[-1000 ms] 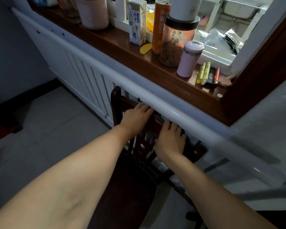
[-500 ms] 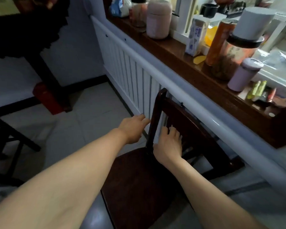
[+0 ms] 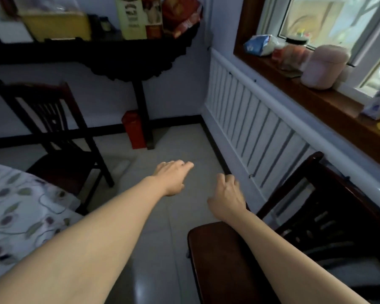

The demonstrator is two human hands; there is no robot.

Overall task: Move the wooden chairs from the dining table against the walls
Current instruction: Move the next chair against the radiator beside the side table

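One dark wooden chair (image 3: 219,257) stands at the lower right, its back against the white radiator panel (image 3: 250,119) under the window. A second dark wooden chair (image 3: 53,128) stands at the left, beside the dining table with a leaf-patterned cloth (image 3: 20,211). My left hand (image 3: 173,176) hangs over the floor with relaxed fingers and holds nothing. My right hand (image 3: 227,194) hovers above the floor just beyond the near chair's seat, fingers loosely curled, touching nothing.
A dark console table (image 3: 119,55) with boxes and bags stands against the far wall, a red box (image 3: 133,128) by its leg. The wooden window sill (image 3: 316,102) carries jars and packets. Grey tiled floor (image 3: 162,145) lies between the chairs.
Both hands have let go of the chair's back and pulled away from it. The view has swung left, bringing the second chair and the dining table into sight.
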